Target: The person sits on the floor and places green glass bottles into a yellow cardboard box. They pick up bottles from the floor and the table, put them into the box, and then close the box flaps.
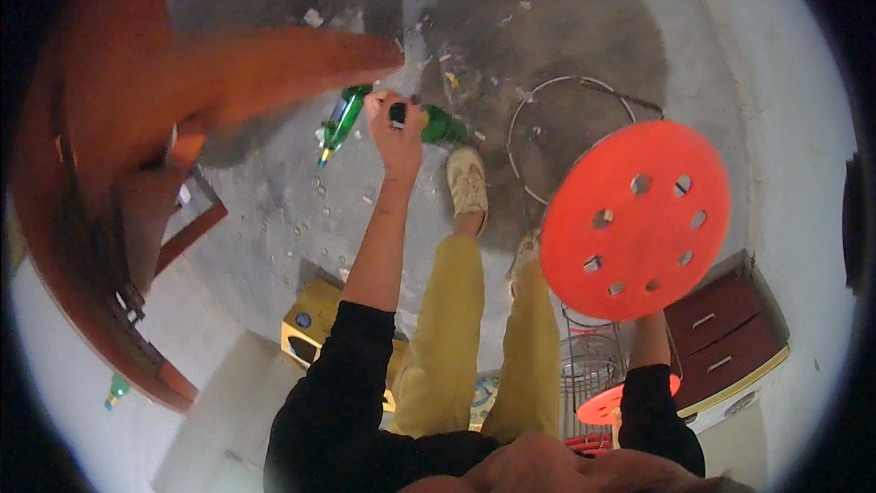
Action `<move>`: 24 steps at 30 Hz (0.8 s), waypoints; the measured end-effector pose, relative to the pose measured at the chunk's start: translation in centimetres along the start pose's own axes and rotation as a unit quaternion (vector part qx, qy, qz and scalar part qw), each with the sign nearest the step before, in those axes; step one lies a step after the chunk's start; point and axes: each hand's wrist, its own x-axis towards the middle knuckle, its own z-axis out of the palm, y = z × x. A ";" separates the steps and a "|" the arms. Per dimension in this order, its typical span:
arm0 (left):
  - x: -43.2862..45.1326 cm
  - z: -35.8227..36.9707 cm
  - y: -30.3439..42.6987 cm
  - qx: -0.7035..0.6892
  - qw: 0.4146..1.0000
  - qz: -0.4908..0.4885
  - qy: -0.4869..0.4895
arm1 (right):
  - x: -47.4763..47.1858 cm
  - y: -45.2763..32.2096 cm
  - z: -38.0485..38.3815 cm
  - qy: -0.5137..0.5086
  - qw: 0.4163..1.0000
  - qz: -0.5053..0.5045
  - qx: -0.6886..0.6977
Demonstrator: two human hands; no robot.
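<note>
My left hand point(395, 124) is closed around the neck end of a green bottle point(443, 126), low over the floor near my shoe. Just to its left, a second green bottle point(344, 116) with a yellow neck lies on the concrete, its upper end close to my fingers. My right hand is out of view; the right forearm point(650, 342) passes behind a tilted round red stool seat point(636, 219) with several holes. Whether that hand grips the stool cannot be seen. A thin metal ring point(513, 130) shows beyond the seat.
A brown wooden table point(226, 75) fills the left side. Yellow cartons point(315, 318) stand behind my left arm. At the right are a dark red drawer cabinet point(718, 329), a wire rack point(571, 383) and another red perforated seat point(602, 405). Litter point(313, 18) dots the floor.
</note>
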 end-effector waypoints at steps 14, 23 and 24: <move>-15.1 -13.1 -22.7 -0.077 0.757 -0.639 0.112 | 1.1 3.8 3.4 0.121 0.988 -0.072 0.064; -16.5 -12.5 -34.1 -0.200 0.643 -0.717 0.180 | -2.0 2.9 3.7 0.193 0.961 -0.173 0.098; -16.5 -12.0 -34.9 -0.210 0.636 -0.723 0.172 | -2.3 2.6 3.7 0.197 0.959 -0.179 0.100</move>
